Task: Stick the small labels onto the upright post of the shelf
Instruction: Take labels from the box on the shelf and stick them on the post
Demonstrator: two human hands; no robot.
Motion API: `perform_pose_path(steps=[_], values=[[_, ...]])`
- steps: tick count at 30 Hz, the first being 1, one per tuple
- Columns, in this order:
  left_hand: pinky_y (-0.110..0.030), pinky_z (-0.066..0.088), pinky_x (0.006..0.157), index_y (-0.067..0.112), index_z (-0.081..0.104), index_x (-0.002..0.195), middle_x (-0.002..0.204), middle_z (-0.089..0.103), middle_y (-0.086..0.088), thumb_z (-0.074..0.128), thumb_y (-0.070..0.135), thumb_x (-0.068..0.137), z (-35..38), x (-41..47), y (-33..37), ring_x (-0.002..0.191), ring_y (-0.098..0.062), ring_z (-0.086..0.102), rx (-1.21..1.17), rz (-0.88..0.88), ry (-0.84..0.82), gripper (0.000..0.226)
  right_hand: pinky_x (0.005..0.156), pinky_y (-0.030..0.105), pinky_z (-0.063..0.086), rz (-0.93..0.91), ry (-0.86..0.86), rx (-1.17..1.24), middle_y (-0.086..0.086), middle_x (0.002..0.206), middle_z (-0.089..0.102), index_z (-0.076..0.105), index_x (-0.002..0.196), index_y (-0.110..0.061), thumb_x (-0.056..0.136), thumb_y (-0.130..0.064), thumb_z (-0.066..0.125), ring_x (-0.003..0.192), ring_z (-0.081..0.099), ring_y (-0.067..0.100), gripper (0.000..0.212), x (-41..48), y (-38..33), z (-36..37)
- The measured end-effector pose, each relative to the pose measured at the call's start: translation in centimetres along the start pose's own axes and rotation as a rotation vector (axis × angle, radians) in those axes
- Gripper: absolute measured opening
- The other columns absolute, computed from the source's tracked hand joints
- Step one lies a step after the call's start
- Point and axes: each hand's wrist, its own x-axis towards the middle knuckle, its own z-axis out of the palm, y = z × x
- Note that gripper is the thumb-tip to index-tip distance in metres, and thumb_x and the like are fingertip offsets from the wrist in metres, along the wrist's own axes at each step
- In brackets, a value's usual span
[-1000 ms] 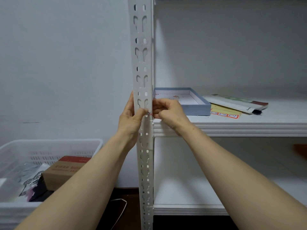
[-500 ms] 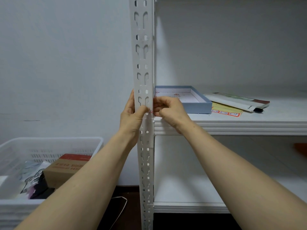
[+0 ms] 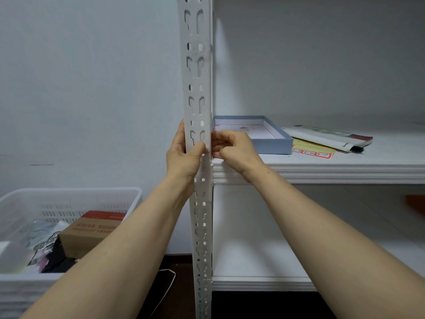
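The white perforated upright post [image 3: 196, 72] runs down the middle of the view. My left hand [image 3: 184, 160] holds it from the left at the height of the middle shelf board [image 3: 322, 171], fingers behind it and thumb pressed on its front. My right hand [image 3: 234, 148] is at the post's right edge with curled fingers, pinching a small label [image 3: 207, 148] against the post beside my left thumb. Only a pinkish sliver of the label shows. A yellow sheet of red-framed labels [image 3: 310, 151] lies on the shelf board to the right.
A shallow blue box [image 3: 273, 143] sits on the shelf behind my right hand, with a white packet [image 3: 326, 137] beside it on the label sheet. A white plastic basket [image 3: 69, 196] at lower left holds a cardboard box [image 3: 92, 231] and other items. A lower shelf lies beneath.
Both hands stay at the same spot on the post. The view has drifted slightly, and the fingers have barely shifted.
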Motion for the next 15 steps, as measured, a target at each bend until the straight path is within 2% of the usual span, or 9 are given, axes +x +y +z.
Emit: perform_pose_path(steps=[5, 8, 11, 15], values=[[-0.030, 0.054, 0.081, 0.015, 0.048, 0.136, 0.103, 0.068, -0.004, 0.053, -0.011, 0.076, -0.43, 0.01, -0.13, 0.089, -0.014, 0.066, -0.060, -0.005, -0.074, 0.066, 0.087, 0.036, 0.055, -0.003, -0.012, 0.008, 0.007, 0.087, 0.068, 0.067, 0.098, -0.007, 0.073, 0.021, 0.043, 0.090, 0.066, 0.025, 0.045, -0.03, -0.07, -0.07], [-0.028, 0.056, 0.083, 0.016, 0.048, 0.138, 0.112, 0.069, -0.009, 0.057, -0.011, 0.076, -0.22, -0.19, -0.12, 0.095, -0.016, 0.068, -0.054, 0.005, -0.046, 0.067, 0.085, 0.033, 0.055, -0.007, -0.010, 0.008, 0.002, 0.082, 0.067, 0.066, 0.096, -0.010, 0.074, 0.021, 0.044, 0.084, 0.065, 0.019, 0.044, 0.04, 0.02, -0.07], [-0.029, 0.056, 0.087, 0.021, 0.048, 0.138, 0.115, 0.068, -0.007, 0.058, -0.009, 0.076, 0.02, -0.22, -0.21, 0.099, -0.017, 0.068, -0.027, 0.011, -0.023, 0.069, 0.084, 0.033, 0.055, -0.010, -0.005, 0.016, -0.001, 0.080, 0.067, 0.065, 0.093, -0.014, 0.073, 0.021, 0.043, 0.083, 0.065, 0.019, 0.046, 0.15, 0.28, -0.03], [-0.031, 0.055, 0.088, 0.022, 0.046, 0.139, 0.114, 0.068, -0.005, 0.055, -0.009, 0.076, 0.12, -0.26, -0.18, 0.091, -0.011, 0.066, -0.012, 0.012, 0.010, 0.071, 0.083, 0.034, 0.055, -0.017, -0.015, 0.018, -0.001, 0.081, 0.067, 0.065, 0.094, -0.014, 0.073, 0.021, 0.043, 0.083, 0.066, 0.020, 0.046, 0.33, 0.48, -0.03]])
